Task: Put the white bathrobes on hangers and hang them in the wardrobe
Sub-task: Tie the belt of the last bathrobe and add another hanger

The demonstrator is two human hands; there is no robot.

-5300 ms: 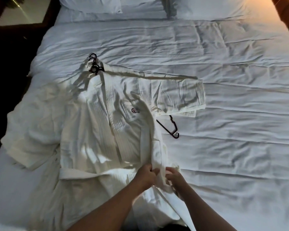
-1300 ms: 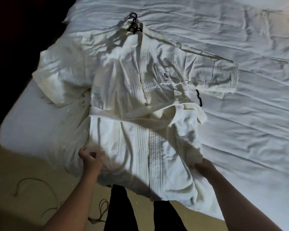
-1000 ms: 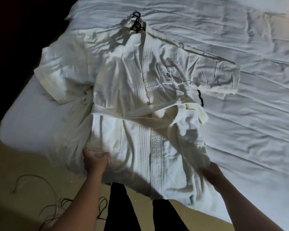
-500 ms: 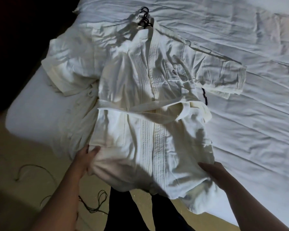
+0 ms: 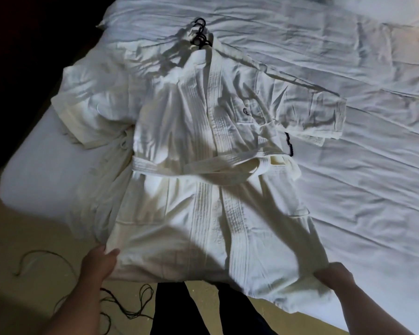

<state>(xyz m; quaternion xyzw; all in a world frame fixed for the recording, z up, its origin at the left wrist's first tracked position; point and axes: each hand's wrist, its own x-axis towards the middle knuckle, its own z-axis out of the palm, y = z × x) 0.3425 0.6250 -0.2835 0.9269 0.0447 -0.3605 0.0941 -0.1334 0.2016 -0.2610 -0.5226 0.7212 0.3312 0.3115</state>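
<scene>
A white bathrobe [image 5: 203, 131] lies face up on the bed, its belt [image 5: 203, 168] tied across the waist and a small dark logo on the chest. Black hanger hooks [image 5: 200, 32] stick out above its collar. Another white robe [image 5: 92, 105] lies underneath, showing at the left. A second black hanger [image 5: 289, 143] peeks out beside the right sleeve. My left hand [image 5: 98, 264] grips the lower left hem. My right hand [image 5: 333, 279] grips the lower right hem. The skirt is stretched flat between them and hangs over the bed's edge.
The bed [image 5: 348, 165] with its wrinkled white sheet fills the right and the top. Below the bed's corner is a tan floor with a thin dark cable [image 5: 121, 305] lying in loops. My dark trouser legs [image 5: 203, 310] stand against the bed's edge.
Since five seconds ago the belt has been tied. Over the last second both hands slid outward along the hem and pulled the skirt flat and wide.
</scene>
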